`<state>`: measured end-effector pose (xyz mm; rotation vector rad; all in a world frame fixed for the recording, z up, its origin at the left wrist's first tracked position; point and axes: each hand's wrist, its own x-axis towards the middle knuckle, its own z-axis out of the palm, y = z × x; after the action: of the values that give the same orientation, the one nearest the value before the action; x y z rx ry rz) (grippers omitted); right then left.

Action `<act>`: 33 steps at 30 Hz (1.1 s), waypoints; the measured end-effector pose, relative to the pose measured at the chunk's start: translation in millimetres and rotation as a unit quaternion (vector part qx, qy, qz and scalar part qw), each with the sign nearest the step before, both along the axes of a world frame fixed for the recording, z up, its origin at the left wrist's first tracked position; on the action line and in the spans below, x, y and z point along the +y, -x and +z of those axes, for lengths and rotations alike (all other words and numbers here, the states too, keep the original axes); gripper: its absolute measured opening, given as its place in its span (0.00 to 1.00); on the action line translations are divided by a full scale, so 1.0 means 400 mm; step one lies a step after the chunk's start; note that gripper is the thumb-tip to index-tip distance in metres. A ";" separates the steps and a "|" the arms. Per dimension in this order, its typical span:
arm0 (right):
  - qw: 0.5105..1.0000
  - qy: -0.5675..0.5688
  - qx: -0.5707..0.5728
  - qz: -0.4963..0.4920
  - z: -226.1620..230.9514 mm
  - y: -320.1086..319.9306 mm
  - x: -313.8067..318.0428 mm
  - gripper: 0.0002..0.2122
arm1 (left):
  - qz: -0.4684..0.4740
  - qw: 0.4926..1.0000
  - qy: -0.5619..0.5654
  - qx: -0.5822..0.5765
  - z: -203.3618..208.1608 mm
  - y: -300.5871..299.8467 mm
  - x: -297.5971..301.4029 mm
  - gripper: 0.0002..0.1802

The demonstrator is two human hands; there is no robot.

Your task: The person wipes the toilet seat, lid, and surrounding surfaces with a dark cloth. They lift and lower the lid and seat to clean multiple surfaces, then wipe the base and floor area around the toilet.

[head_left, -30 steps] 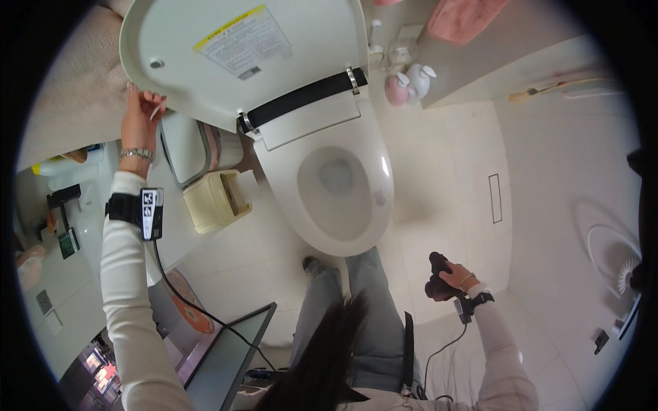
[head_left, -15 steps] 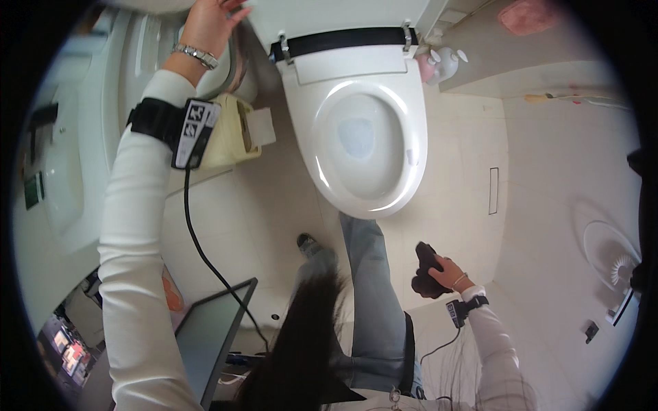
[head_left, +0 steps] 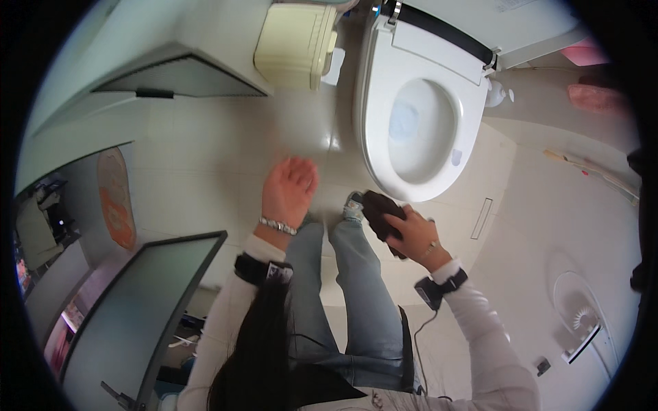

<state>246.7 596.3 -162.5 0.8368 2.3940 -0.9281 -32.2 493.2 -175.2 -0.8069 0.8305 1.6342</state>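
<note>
Nearest: person's legs in blue jeans (head_left: pixel 356 301), long dark hair hanging down, white sleeves w/ black wrist devices on both arms; cable runs from the R one.

L hand (head_left: pixel 289 192) empty, fingers spread loosely, palm down over the pale tile floor (head_left: pixel 205 171), touching nothing. Beaded bracelet at wrist.

R hand (head_left: pixel 411 233) gripped around a dark cloth (head_left: pixel 380 209), bunched up, held just in front of the toilet's front rim, close to it; contact w/ rim can't tell.

Low L: dark flat panel (head_left: pixel 137 308) leaning at an angle.

Further out: white toilet (head_left: pixel 418 123), seat down, lid up, water in bowl. Cream bin (head_left: pixel 296 44) just L of toilet base. Pink items (head_left: pixel 593 96) on the far R, blurred. Orange mat (head_left: pixel 115 198) far L.
</note>
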 end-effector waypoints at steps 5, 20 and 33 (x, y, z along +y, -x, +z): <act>0.965 -0.207 0.087 0.139 -0.121 0.135 -0.033 0.11 | 0.052 0.962 0.204 -0.171 -0.129 -0.195 -0.217 0.07; 0.905 -0.354 -0.018 0.233 -0.375 0.425 0.192 0.16 | -0.723 0.657 -0.200 -0.075 0.032 -0.256 -0.642 0.29; 0.908 -0.347 0.037 0.231 -0.385 0.412 0.217 0.15 | -0.850 0.473 -0.199 -0.123 0.260 -0.152 -0.609 0.23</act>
<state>81.9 683.0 -316.3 0.4010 2.8330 0.1012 28.7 249.5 -71.0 0.3238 0.5092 -0.2144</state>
